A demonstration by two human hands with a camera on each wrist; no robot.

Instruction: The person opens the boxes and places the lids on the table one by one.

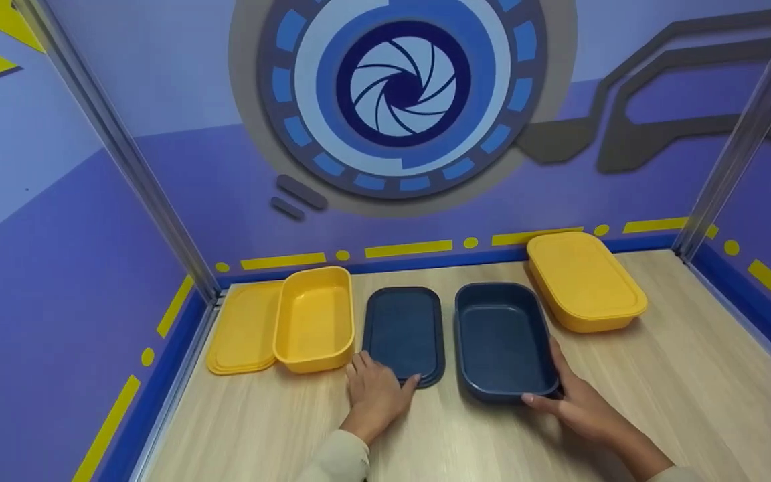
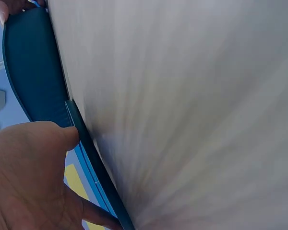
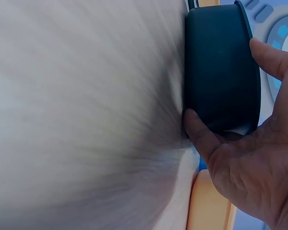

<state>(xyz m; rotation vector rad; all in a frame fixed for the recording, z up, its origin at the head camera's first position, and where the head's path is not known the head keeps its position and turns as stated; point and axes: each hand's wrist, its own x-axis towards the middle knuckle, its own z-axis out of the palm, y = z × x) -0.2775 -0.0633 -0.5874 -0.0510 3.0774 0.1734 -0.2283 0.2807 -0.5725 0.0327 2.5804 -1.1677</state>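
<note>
A dark blue lid (image 1: 404, 328) lies flat on the table. My left hand (image 1: 377, 391) grips its near left corner, thumb at the front edge and fingers along the left side. To the right is an open dark blue food container (image 1: 502, 348) with nothing inside. At its near right corner my right hand (image 1: 583, 405) holds it, the thumb on the front rim and fingers around the right side. In the right wrist view the container's wall (image 3: 221, 67) shows between thumb and fingers. The left wrist view has the lid's edge (image 2: 93, 158) against the left thumb.
Left of the blue lid stands an open yellow container (image 1: 315, 321), beside a yellow lid (image 1: 241, 328) lying on the table. A yellow container with its lid on (image 1: 586, 278) stands at the back right. Printed panels (image 1: 392, 234) wall in the wooden table (image 1: 693, 375).
</note>
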